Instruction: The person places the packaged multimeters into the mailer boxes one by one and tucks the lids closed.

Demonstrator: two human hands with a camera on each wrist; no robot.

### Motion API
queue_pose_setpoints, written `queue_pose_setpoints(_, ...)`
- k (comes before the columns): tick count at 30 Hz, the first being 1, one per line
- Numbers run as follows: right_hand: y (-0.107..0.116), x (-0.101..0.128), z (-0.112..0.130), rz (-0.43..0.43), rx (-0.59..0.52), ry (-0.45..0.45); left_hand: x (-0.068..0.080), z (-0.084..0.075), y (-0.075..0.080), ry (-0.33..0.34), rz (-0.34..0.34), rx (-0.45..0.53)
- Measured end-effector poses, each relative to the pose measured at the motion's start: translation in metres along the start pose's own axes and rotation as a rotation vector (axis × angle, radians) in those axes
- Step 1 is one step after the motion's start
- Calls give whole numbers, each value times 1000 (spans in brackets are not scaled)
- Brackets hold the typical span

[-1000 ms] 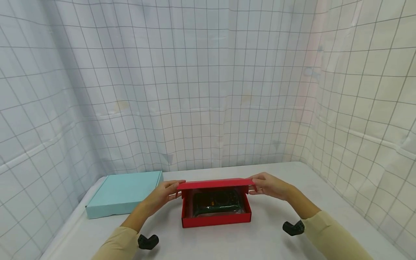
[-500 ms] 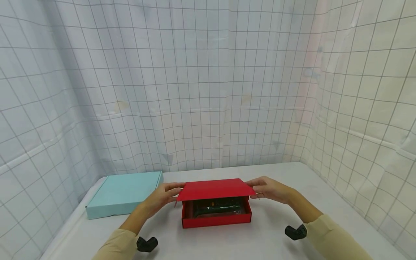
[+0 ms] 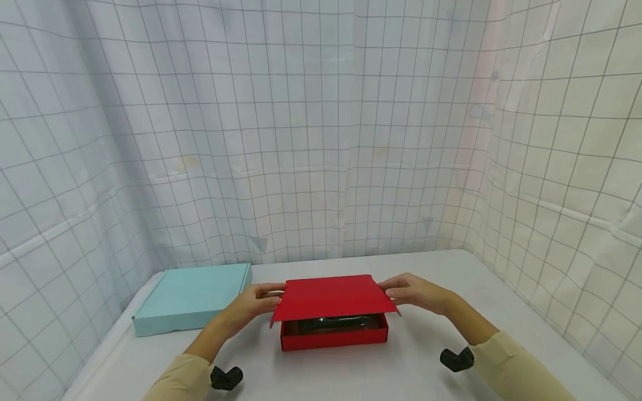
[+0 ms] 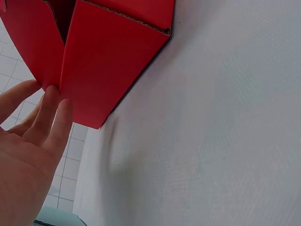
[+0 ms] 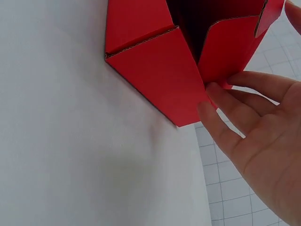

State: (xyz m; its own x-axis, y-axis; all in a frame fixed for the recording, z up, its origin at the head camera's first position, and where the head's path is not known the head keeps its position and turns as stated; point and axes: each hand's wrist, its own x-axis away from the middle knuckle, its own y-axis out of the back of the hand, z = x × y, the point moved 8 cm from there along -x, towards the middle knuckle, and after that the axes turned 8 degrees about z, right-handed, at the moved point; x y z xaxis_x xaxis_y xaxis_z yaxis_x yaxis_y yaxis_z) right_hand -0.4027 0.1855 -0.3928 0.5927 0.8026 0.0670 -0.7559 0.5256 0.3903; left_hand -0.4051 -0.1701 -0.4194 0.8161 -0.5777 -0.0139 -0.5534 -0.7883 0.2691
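A red cardboard box (image 3: 335, 338) stands on the white table, its hinged lid (image 3: 333, 299) tilted down over it with a gap along the front. Through that gap shows part of a dark, shiny item (image 3: 341, 323); the lid hides the rest. My left hand (image 3: 254, 303) is at the box's left rear side. In the left wrist view its fairly straight fingertips (image 4: 65, 109) touch the side wall and the lid's side flap. Mirroring it, my right hand (image 3: 420, 292) is at the right rear side, and in the right wrist view its extended fingertips (image 5: 214, 89) touch wall and flap.
A closed light-blue box (image 3: 195, 298) lies on the table to the left, beyond my left forearm. White gridded curtains (image 3: 301, 139) hang around the back and sides. Small black devices (image 3: 227, 378) sit at both sleeve cuffs.
The red lid has swung down toward the front and now covers most of the dark item. Both hands have lowered slightly beside the box, which stays in place.
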Motion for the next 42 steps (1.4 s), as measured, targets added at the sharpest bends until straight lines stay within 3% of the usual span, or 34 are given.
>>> queue_pose_setpoints(7,1,1,-1,-82,159,-96,1,3,2,32,-22,-32)
queue_pose_setpoints(12,1,-1,-3,-125,208,-140,2,2,0,29,-15,-42)
queue_pose_setpoints(25,-4,-3,-1,-137,200,-122,3,0,-4,1,12,-91)
queue_pose_setpoints(34,-7,-6,5,-141,278,-96,4,-5,-6,14,-17,-171)
queue_pose_setpoints(42,-10,-8,5,-142,371,-133,4,-9,-8,11,-17,-241)
